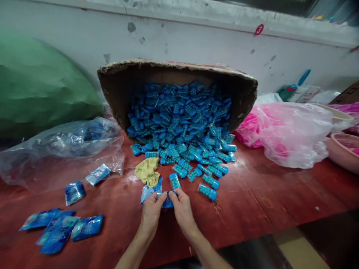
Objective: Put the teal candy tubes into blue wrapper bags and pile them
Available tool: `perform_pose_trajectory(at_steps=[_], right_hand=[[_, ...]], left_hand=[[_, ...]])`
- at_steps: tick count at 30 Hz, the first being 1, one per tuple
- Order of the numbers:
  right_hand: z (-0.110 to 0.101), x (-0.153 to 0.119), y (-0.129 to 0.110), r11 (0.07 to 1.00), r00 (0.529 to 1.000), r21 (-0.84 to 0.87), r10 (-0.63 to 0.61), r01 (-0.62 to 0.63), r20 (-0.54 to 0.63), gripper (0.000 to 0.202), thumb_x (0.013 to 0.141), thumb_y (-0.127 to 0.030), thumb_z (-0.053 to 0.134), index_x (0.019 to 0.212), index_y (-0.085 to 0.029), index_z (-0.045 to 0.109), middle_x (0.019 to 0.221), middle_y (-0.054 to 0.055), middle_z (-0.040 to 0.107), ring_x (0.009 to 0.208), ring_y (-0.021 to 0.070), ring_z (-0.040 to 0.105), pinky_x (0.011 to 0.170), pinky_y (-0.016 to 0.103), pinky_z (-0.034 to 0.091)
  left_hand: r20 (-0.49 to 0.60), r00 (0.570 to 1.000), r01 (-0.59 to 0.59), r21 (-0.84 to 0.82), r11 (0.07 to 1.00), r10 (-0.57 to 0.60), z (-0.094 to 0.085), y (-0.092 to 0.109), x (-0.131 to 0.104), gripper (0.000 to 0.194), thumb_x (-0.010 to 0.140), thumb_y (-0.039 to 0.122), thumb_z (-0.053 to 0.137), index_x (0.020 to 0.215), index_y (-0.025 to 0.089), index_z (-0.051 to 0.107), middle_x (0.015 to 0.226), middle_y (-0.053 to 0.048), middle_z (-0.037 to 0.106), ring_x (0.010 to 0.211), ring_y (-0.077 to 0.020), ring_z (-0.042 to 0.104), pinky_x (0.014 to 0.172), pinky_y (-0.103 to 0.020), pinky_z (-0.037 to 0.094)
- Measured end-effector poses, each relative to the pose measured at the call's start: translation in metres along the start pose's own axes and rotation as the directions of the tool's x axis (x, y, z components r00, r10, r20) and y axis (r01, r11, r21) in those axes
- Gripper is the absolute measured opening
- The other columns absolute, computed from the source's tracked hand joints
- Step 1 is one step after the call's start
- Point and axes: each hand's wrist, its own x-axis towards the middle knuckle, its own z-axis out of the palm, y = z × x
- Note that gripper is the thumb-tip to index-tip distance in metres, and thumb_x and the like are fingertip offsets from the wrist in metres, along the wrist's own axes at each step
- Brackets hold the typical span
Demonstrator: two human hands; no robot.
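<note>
My left hand [153, 206] and my right hand [181, 203] meet near the table's front, thumbs side by side, both pinching the edge of a small blue plastic packet [168, 202]. Just beyond my fingertips lies a clear tube of turquoise beads with a blue cap [175, 181]. Beside my left hand are a flat blue packet [147, 193] and a crumpled yellow cloth [148, 172]. Farther back, a heap of the same bead tubes [182, 116] spills from a cardboard box [112, 93] lying on its side. My fingers hide most of the held packet.
Several filled blue packets [57, 229] lie on the red table [252, 201] at the left. Behind them is a clear plastic bag [67, 140] and a large green sack [45, 86]. On the right are a bag of pink items [291, 130] and a pink basin [343, 153].
</note>
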Motion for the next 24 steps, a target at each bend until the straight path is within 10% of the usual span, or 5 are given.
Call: perform_pose_trajectory(at_steps=[8,15,21,24], right_hand=[[-0.013,0.017,-0.012,0.933,0.992,-0.336,-0.114,0.128,0.062,0.041,0.088,-0.041,0.029,0.060,-0.017,0.047,0.053,-0.003,0.044,0.051,0.0112,0.044,0.048,0.021,0.033],[-0.010,0.052,-0.028,0.478,0.977,-0.853,-0.119,0.211,0.176,0.028,0.079,-0.015,0.044,0.104,-0.021,0.054,0.097,0.009,0.056,0.081,0.0205,0.057,0.065,0.028,0.039],[-0.016,0.060,-0.014,0.566,0.975,-0.794,-0.094,0.219,0.202,0.023,0.067,-0.028,0.062,0.087,-0.021,0.053,0.083,0.002,0.056,0.076,0.0174,0.056,0.065,0.027,0.041],[-0.028,0.061,-0.008,0.814,0.995,-0.574,-0.046,0.091,0.093,0.028,0.064,-0.036,0.064,0.080,-0.020,0.047,0.064,-0.004,0.051,0.057,0.0132,0.052,0.051,0.023,0.042]], left_hand=[[0.111,0.991,0.084,-0.026,0.996,-0.080,0.008,0.019,0.005,0.035,0.058,0.046,0.066,0.055,0.015,0.050,0.041,0.005,0.050,0.036,-0.0087,0.044,0.036,-0.020,0.033],[0.089,0.981,0.176,-0.075,0.981,-0.170,-0.002,0.028,0.017,0.034,0.053,0.040,0.072,0.061,0.016,0.050,0.044,0.005,0.053,0.037,-0.0080,0.047,0.035,-0.018,0.034],[0.146,0.952,0.295,-0.189,0.937,-0.270,-0.017,0.031,0.008,0.025,0.066,0.037,0.065,0.063,0.016,0.050,0.041,0.003,0.051,0.038,-0.0090,0.048,0.038,-0.018,0.037],[0.185,0.930,0.358,-0.269,0.894,-0.317,-0.020,0.030,0.005,0.020,0.071,0.031,0.061,0.064,0.016,0.050,0.043,0.002,0.052,0.040,-0.0094,0.049,0.039,-0.019,0.039]])
